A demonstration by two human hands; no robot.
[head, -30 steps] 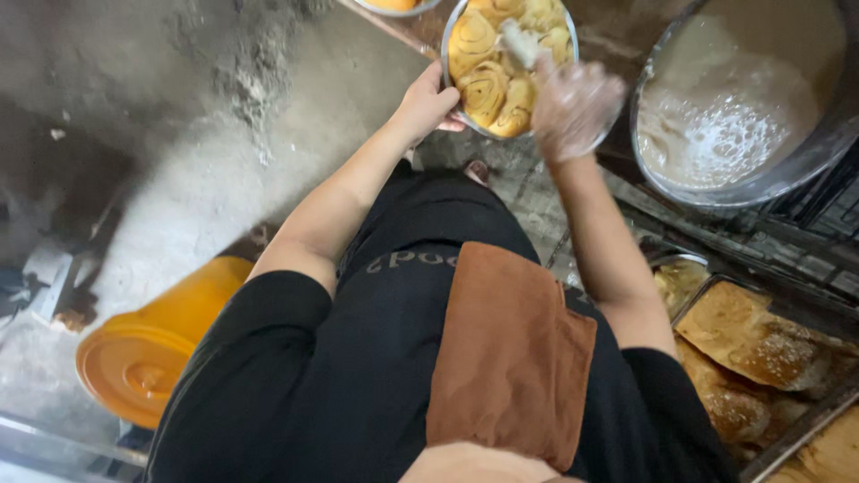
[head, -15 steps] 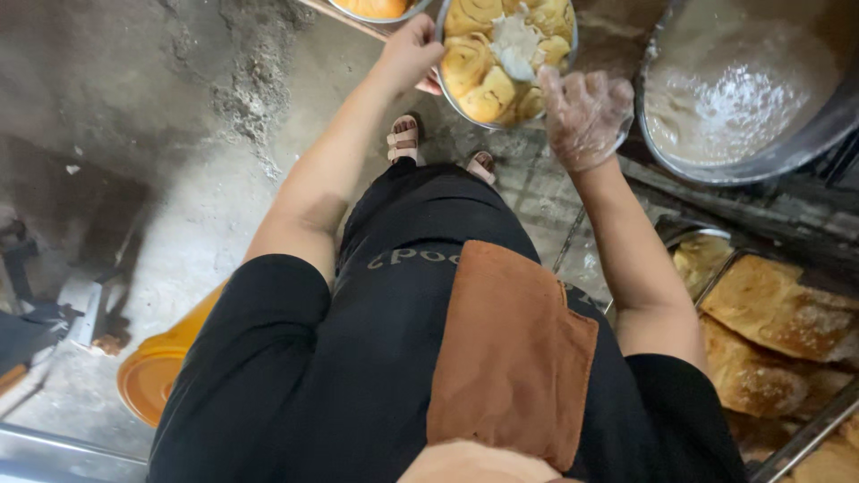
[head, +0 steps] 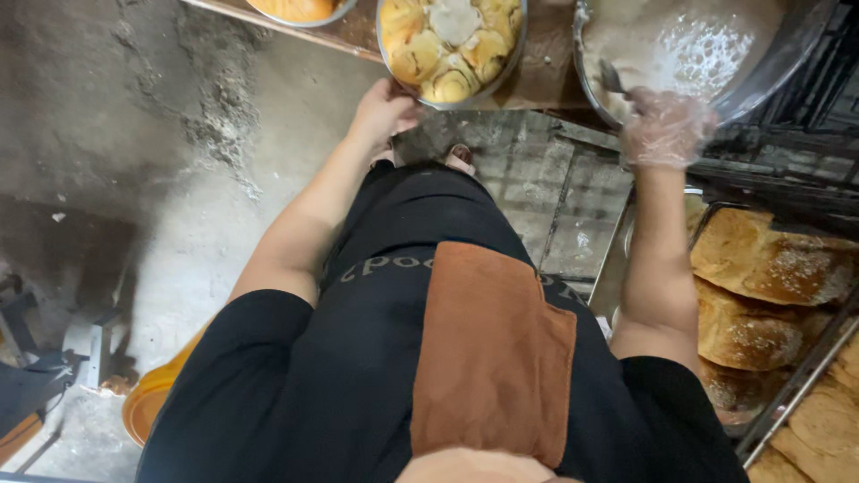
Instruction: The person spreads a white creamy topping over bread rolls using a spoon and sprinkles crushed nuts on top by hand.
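Metal round pan of buns (head: 452, 45) sits at the desk (head: 546, 67) front edge, left hand (head: 383, 112) gripping its rim; probably heavy, stiff, buns soft. Gloved right hand (head: 667, 125) holds a utensil (head: 613, 79), seemingly a spoon, in the big bowl (head: 698, 45).

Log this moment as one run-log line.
left hand: on rim of round bun pan | right hand: gloved, holding spoon in large metal bowl | right: loaf trays

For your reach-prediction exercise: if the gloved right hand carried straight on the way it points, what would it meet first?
Probably the frothy white mixture inside the big metal bowl; the right hand already holds a utensil over its rim. Depth is hard to judge.
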